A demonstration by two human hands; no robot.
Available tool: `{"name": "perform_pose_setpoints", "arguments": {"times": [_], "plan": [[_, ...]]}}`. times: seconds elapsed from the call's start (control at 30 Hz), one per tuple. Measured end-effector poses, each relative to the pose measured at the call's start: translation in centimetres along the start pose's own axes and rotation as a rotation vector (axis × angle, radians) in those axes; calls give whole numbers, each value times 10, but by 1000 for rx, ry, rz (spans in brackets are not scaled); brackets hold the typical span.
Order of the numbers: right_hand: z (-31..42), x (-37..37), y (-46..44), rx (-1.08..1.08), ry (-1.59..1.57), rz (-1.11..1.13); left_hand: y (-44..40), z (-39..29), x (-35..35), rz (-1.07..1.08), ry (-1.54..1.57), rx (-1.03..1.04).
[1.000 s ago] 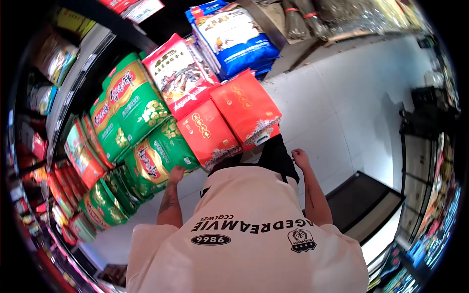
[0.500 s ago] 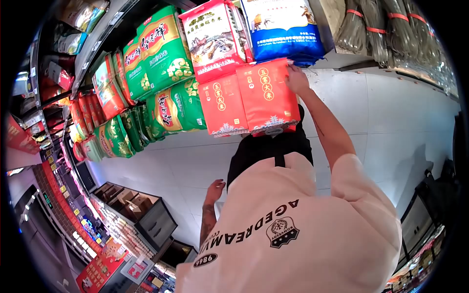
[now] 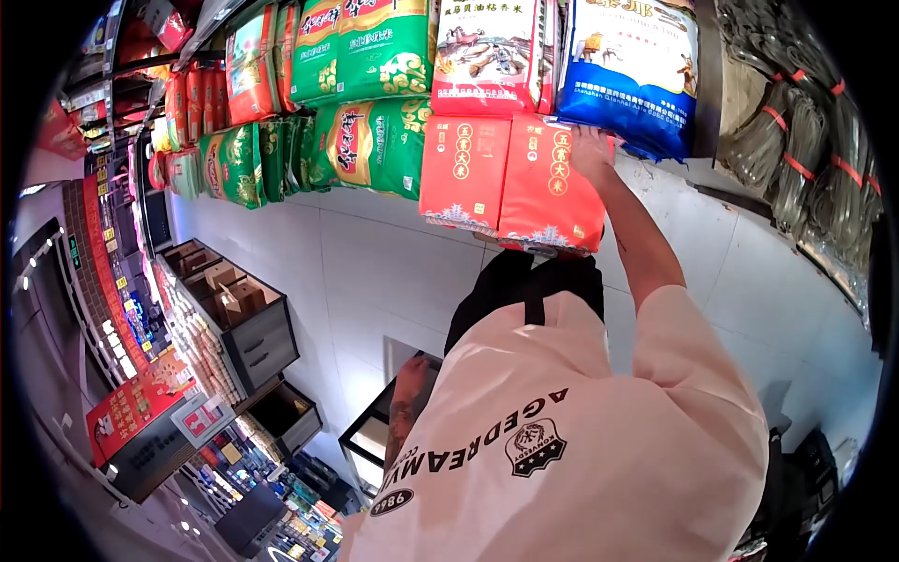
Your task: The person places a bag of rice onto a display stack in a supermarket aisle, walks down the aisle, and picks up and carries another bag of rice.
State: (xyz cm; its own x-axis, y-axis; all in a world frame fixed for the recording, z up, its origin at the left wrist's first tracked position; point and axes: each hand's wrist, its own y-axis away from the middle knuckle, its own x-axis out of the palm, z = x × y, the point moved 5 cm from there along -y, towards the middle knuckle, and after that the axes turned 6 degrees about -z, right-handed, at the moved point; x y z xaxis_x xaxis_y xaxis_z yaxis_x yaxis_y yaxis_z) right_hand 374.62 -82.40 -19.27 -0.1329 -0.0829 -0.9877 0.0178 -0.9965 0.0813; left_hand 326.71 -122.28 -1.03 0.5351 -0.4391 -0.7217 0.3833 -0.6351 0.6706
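Note:
My right hand (image 3: 590, 155) lies on the upper right corner of a red rice pack (image 3: 551, 187), with its fingers stretched over the front. It touches the pack but does not visibly grip it. A second red rice pack (image 3: 463, 173) stands close against its left side. Low at my left side hangs my left hand (image 3: 410, 375), its fingers loosely curled in, and nothing shows in them. Directly behind the red packs are a white and red rice bag (image 3: 487, 56) and a blue and white rice bag (image 3: 629, 80).
Green rice bags (image 3: 370, 145) are stacked to the left. Bundles of clear, glassy-looking strands (image 3: 796, 140) tied with red bands lie at the right. A grey drawer cabinet with boxes (image 3: 262, 347) stands on the left, and a dark-framed stand (image 3: 370, 436) is near my left hand.
My view has swung, so the shelf goods appear farther right and higher. My right hand has shifted from the pack's right edge onto its upper front corner. My left hand still hangs low.

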Motion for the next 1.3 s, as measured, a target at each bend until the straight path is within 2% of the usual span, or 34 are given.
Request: {"name": "perform_pose_setpoints", "arguments": {"times": [0.1, 0.2, 0.23, 0.33, 0.43, 0.47, 0.5, 0.6, 0.63, 0.7, 0.8, 0.83, 0.87, 0.97, 1.03, 1.07, 1.17, 1.23, 1.3], "plan": [[6, -4, -18, -10, -284, 158, -1, 15, 13, 137, -57, -30], [9, -1, -15, 49, -261, 78, -9, -40, -6, 40, -67, 13], [9, -5, -10, 52, -294, 8, -16, -63, -8, 38, 17, 10], [3, -8, -3, 10, -291, 94, -65, -101, 18, 97, -58, 172], [-6, 1, 13, 22, -128, -12, -117, -151, 65, 115, -143, 440], [-12, 3, 15, 34, -58, -36, -128, -171, 81, 130, -81, 430], [-18, 1, 20, 52, -45, 53, -137, -191, 97, 146, -17, 418], [-48, 27, 41, 115, -5, 121, -164, -228, 150, 191, 190, 258], [-54, 29, 47, 155, -12, 210, -180, -224, 181, 252, 377, 143], [-63, 33, 72, 221, -40, 321, -180, -235, 211, 413, 707, -229], [-67, 43, 114, 296, -179, 336, -214, -228, 260, 336, 1096, -167], [-60, 38, 122, 293, -155, 388, -195, -247, 230, 467, 1138, -240], [-51, 32, 133, 288, -134, 439, -192, -262, 212, 372, 1455, -247], [-39, 42, 160, 161, -257, 371, -198, -249, 181, 419, 1332, -168], [-23, 24, 169, 194, -540, 349, -204, -220, 172, 364, 1249, -130], [-13, 19, 173, 214, -514, 436, -202, -203, 169, 338, 1257, -120], [19, -1, 180, 136, -613, 254, -188, -163, 158, 300, 1358, -110], [49, -33, 175, 155, -605, 255, -177, -136, 154, 279, 1448, -94], [72, -57, 170, 56, -581, 231, -163, -115, 148, 275, 1621, -75]]}}
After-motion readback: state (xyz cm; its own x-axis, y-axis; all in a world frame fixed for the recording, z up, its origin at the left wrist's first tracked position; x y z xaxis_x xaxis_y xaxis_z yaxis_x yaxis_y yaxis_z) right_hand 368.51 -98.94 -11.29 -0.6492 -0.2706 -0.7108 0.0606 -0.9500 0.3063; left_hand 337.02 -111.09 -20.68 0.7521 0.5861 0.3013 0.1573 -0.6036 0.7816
